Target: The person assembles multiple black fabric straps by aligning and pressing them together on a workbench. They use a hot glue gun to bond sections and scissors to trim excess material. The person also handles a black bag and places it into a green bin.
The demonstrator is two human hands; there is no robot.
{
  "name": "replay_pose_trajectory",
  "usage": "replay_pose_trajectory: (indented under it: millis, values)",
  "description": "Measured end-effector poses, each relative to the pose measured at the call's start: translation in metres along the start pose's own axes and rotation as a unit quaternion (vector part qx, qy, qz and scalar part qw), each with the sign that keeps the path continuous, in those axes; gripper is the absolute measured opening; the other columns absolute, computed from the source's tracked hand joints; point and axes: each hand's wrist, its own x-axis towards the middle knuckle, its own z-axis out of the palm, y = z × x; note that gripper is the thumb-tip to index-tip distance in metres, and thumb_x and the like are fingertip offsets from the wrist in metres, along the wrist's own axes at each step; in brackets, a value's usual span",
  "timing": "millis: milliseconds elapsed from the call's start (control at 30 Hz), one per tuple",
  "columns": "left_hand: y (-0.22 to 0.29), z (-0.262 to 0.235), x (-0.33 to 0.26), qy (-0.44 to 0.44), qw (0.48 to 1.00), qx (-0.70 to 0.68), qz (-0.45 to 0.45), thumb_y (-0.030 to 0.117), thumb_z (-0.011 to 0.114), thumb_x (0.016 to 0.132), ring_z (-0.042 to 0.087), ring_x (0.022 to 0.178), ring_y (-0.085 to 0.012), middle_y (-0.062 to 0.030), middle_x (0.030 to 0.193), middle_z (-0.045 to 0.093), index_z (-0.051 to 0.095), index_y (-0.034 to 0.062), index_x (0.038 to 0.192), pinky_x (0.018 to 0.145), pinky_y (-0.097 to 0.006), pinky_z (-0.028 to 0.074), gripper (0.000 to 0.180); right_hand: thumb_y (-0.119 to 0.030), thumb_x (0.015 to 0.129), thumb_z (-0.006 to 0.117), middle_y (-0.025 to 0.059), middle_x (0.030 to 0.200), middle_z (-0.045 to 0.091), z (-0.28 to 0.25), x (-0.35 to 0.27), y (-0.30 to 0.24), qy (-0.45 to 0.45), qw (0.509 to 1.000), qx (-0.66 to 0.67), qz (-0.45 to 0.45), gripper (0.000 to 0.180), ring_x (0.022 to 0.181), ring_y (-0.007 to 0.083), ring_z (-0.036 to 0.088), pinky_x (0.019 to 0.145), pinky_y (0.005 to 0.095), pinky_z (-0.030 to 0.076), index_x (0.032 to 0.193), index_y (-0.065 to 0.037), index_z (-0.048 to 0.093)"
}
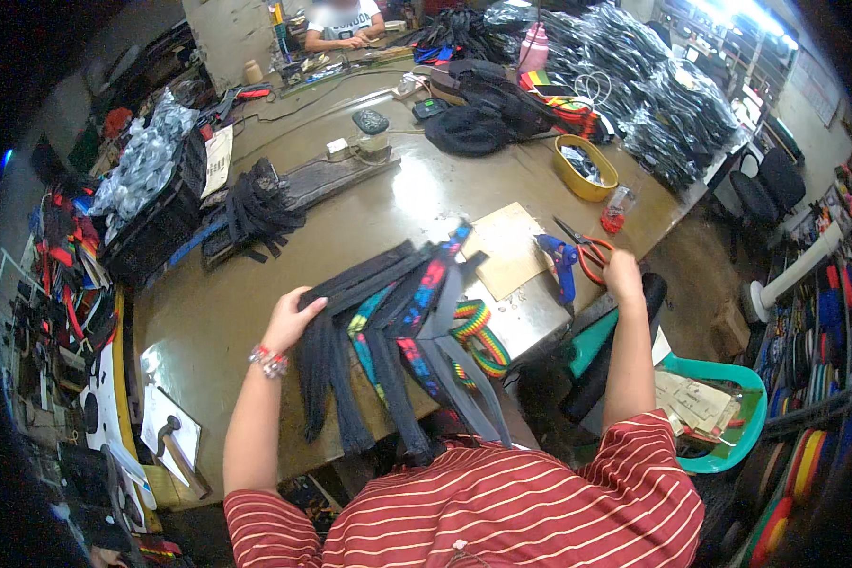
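Note:
A bundle of black straps [336, 327] hangs over the table's near edge. My left hand [293, 320] is closed around its left side, thumb on top. Beside those straps lie a blue-and-red patterned strap [422, 298], a grey strap [445, 312] and a looped red, yellow and green strap [483, 336]. Over the table's right side, my right hand [623, 277] grips orange-handled scissors [593, 257], their blades pointing toward the far left. Just left of the scissors is a blue tool [560, 265] whose kind I cannot make out.
A tan board [504, 248] lies mid-table. Farther off are a yellow bin [608, 187], a black cloth heap [473, 128] and more black straps [260, 204]. A green tub [753, 417] stands at right, a hammer [172, 440] at near left. A person [348, 28] sits opposite.

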Motion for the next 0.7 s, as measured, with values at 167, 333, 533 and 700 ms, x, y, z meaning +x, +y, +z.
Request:
replay_pose_trajectory:
  millis: [167, 333, 533, 700]
  values:
    - [0.014, 0.01, 0.011, 0.066, 0.986, 0.152, -0.015, 0.023, 0.067, 0.088, 0.06, 0.078, -0.0105, -0.0031, 0.085, 0.066, 0.065, -0.003, 0.096, 0.073, -0.026, 0.048, 0.028, -0.015, 0.07, 0.067, 0.0203, 0.099, 0.066, 0.038, 0.004, 0.015, -0.051, 0.995, -0.082, 0.022, 0.028, 0.098, 0.0349, 0.063, 0.086, 0.0446, 0.05, 0.094, -0.003, 0.069]
    - [0.024, 0.0, -0.008, 0.062, 0.97, -0.234, -0.021, 0.022, 0.06, 0.095, 0.057, 0.078, -0.0059, 0.0012, 0.09, 0.064, 0.062, 0.0029, 0.104, 0.068, -0.024, 0.048, 0.021, -0.023, 0.063, 0.07, 0.018, 0.084, 0.068, 0.019, 0.003, 0.034, -0.075, 0.982, 0.163, 0.063, 0.036, 0.078, 0.0287, 0.066, 0.073, 0.0369, 0.051, 0.089, 0.001, 0.066]
    - [0.028, 0.009, -0.016, 0.033, 0.969, -0.238, -0.052, 0.025, 0.056, 0.097, 0.057, 0.079, -0.0057, 0.0002, 0.099, 0.062, 0.057, 0.005, 0.112, 0.069, -0.023, 0.049, 0.025, -0.021, 0.097, 0.054, 0.0029, 0.07, 0.056, -0.015, -0.061, -0.008, 0.152, 0.795, 0.586, 0.033, 0.021, 0.061, 0.0103, 0.054, 0.06, 0.0246, 0.045, 0.107, -0.003, 0.051]
    - [0.037, 0.013, -0.003, 0.029, 0.974, -0.225, 0.006, 0.028, 0.053, 0.098, 0.054, 0.072, -0.0039, 0.0028, 0.091, 0.061, 0.059, 0.0064, 0.111, 0.062, -0.02, 0.046, 0.026, -0.03, 0.096, 0.056, 0.0035, 0.071, 0.058, -0.034, -0.106, -0.149, -0.037, 0.659, 0.73, -0.177, 0.027, 0.059, 0.0114, 0.056, 0.049, 0.0242, 0.043, 0.098, -0.004, 0.057]
